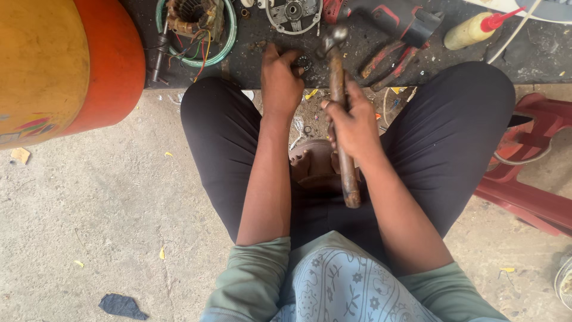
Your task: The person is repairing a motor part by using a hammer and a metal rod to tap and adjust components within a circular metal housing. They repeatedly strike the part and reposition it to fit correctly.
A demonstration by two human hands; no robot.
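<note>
Fingers point(292, 59) of my left hand point(281, 83) were bent down onto a small dark metal ring point(304, 61) lying at the near edge of the black counter point(357, 50), pinching it in place; I could not tell how firmly. My right hand point(354, 122) was clamped around the rusty wooden handle of a hammer point(339, 113), fingers closed tight about its middle. Taking the ring as landmark: the hammer's steel head hung just to the right of it and slightly beyond, close but apart, and the handle's long axis ran from there straight back toward my lap, so the head pointed away from me. My left hand was the nearer one, touching the ring; the right sat back along the handle. Further beyond the ring lay a round motor end plate point(293, 12), to its left a copper-wound stator point(193, 24) inside a green hoop, to its right a red power tool point(393, 21) and an oil bottle point(473, 30).
</note>
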